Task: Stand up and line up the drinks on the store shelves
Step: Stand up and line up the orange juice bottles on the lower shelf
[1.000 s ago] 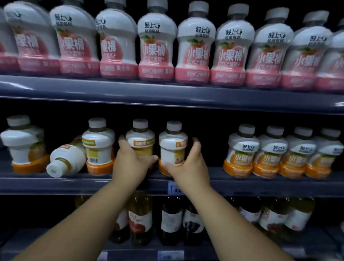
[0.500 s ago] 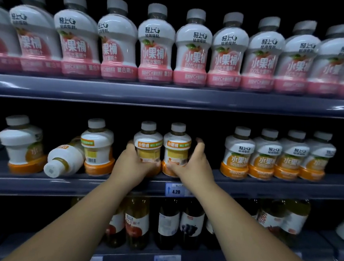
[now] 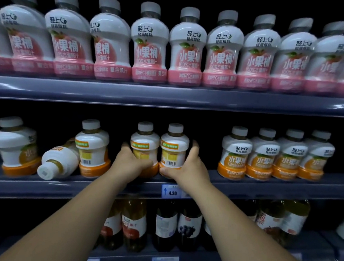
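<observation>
Left bottle (image 3: 144, 142) and right bottle (image 3: 174, 148) stood upright, just beside each other, on the middle shelf (image 3: 41, 184). Left grip (image 3: 132, 164) curled round the left bottle's base. Right grip (image 3: 188, 168) clasped the right bottle, thumb in front. Both forearms reached upward.

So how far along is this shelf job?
Done: the pink bottles on the top shelf and four orange bottles at the right of the middle shelf stand lined up, labels forward. In hand: the left hand grips the left middle bottle, the right hand the right middle bottle, both upright, back labels outward. Left: the toppled bottle needs standing; its neighbour and the far-left bottle need turning.
</observation>
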